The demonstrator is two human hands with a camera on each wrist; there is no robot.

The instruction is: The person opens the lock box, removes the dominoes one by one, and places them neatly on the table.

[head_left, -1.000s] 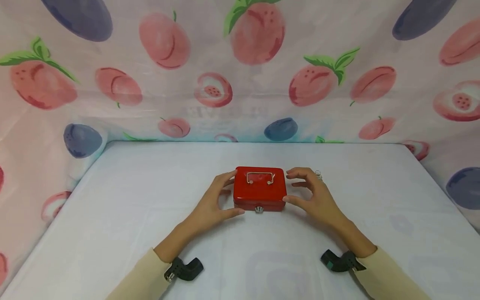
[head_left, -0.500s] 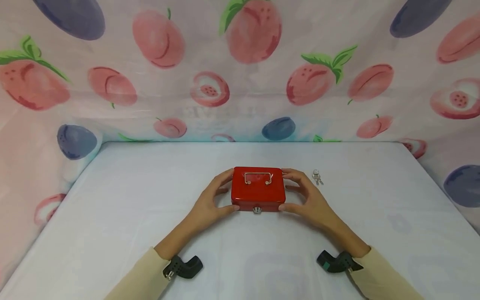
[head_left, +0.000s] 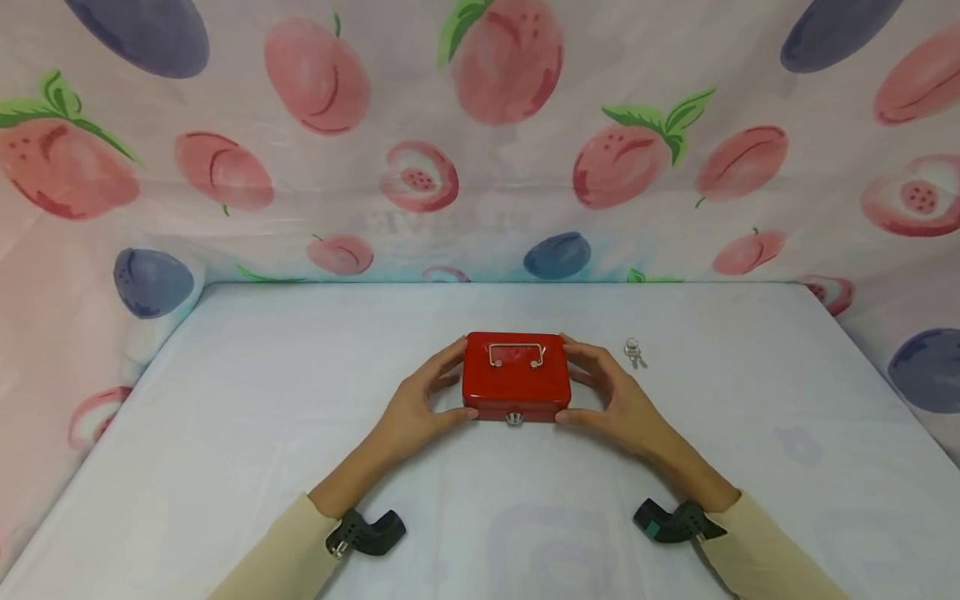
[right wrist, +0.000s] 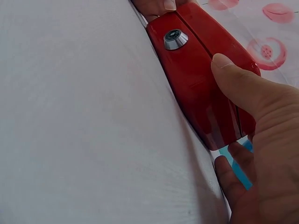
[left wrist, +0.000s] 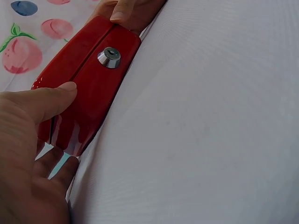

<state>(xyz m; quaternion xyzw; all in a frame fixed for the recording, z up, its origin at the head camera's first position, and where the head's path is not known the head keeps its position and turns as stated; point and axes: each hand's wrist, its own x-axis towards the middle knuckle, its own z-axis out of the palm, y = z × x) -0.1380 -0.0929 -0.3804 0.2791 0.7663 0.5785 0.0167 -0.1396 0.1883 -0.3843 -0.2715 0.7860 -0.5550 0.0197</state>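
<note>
A red metal cash box [head_left: 516, 387] sits closed on the white-covered table, its wire handle [head_left: 516, 346] folded flat on the lid. The silver key lock [left wrist: 110, 58] on its front faces me. My left hand [head_left: 417, 412] grips the left end, thumb on the front near the corner and index finger reaching to the back corner. At the opposite end my right hand [head_left: 619, 408] holds the box the same way, thumb on the front face. Both wrist views show the thumbs touching the box front by the lid seam. Some of the other fingertips are hidden behind the box.
A small ring of silver keys [head_left: 635, 353] lies on the table [head_left: 300, 350], to the right of the box and beyond my right hand. Behind the table hangs a fruit-printed curtain [head_left: 517, 175]. Dark wrist mounts [head_left: 366, 533] sit at both cuffs.
My right hand has closed in on the box's right end, uncovering the keys. The left thumb has come onto the front corner. Over the last half second, almost nothing moves.
</note>
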